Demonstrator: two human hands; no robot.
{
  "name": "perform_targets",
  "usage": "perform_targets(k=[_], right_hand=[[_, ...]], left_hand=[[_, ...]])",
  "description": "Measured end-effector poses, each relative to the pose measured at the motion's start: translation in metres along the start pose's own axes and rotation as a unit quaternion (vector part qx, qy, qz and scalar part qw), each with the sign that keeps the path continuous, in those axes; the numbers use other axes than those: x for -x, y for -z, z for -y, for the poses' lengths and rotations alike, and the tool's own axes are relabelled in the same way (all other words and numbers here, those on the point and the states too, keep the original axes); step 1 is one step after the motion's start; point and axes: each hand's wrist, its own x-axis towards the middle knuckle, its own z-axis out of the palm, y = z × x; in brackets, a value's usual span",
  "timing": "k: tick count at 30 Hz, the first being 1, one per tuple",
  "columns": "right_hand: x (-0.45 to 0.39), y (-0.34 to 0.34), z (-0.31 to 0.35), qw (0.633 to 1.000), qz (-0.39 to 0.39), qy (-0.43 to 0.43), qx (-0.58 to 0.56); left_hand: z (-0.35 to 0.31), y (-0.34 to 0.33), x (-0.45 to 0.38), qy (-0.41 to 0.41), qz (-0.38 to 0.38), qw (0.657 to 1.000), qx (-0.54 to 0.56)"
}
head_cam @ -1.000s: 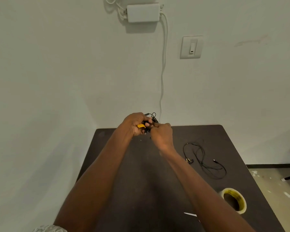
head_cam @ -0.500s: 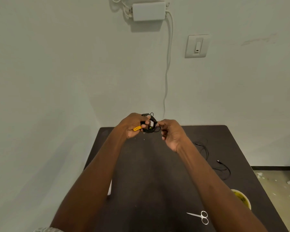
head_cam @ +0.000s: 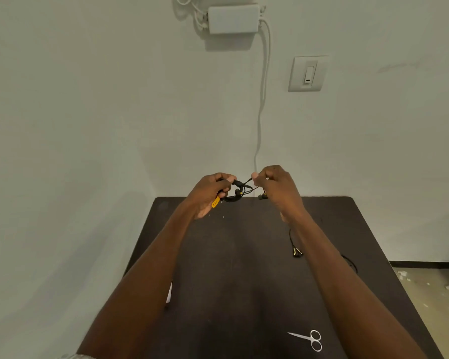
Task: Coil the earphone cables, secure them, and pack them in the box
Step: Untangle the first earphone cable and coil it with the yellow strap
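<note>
From the head camera, the left hand (head_cam: 210,194) gripped a small black earphone coil (head_cam: 234,195) with a yellow tie (head_cam: 216,203) poking out below its fingers, held in the air over the far edge of the dark surface (head_cam: 244,268). The right hand (head_cam: 275,187) sat just to the right of the coil, fingers pinched on loose strands running roughly sideways between the hands, so the tail lay nearer the right. Earbuds (head_cam: 262,196) dangled under that hand. A second earphone (head_cam: 296,252) lay partly hidden behind the right forearm; scissors (head_cam: 310,339) lay near. No box was visible.
</note>
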Motion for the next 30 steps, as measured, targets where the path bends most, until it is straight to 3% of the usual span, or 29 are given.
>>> perform_targets(k=[2,5,10,14,19,25,30], right_hand=[[-0.003,0.004,0.002,0.994,0.056,-0.013,-0.089],[-0.005,0.005,0.002,0.958,0.147,-0.106,-0.224],[-0.006,0.001,0.005,0.987,0.103,-0.088,-0.087],[-0.01,0.006,0.002,0.975,0.133,-0.093,-0.154],[-0.018,0.016,-0.017,0.988,0.139,-0.055,0.046],[-0.029,0.008,-0.042,0.973,0.116,0.001,0.198],[-0.037,0.004,-0.057,0.956,0.044,0.06,0.283]], left_hand=[[0.0,-0.002,0.001,-0.02,-0.009,0.999,-0.023],[0.0,-0.008,-0.003,-0.075,-0.062,0.99,-0.099],[0.001,-0.012,-0.009,-0.099,-0.143,0.974,-0.144],[-0.001,-0.013,-0.008,-0.074,-0.158,0.982,-0.078],[-0.007,-0.006,-0.006,-0.005,-0.124,0.985,0.119],[-0.016,-0.011,-0.002,0.065,-0.032,0.951,0.302],[-0.018,-0.014,-0.002,0.119,0.017,0.957,0.265]])
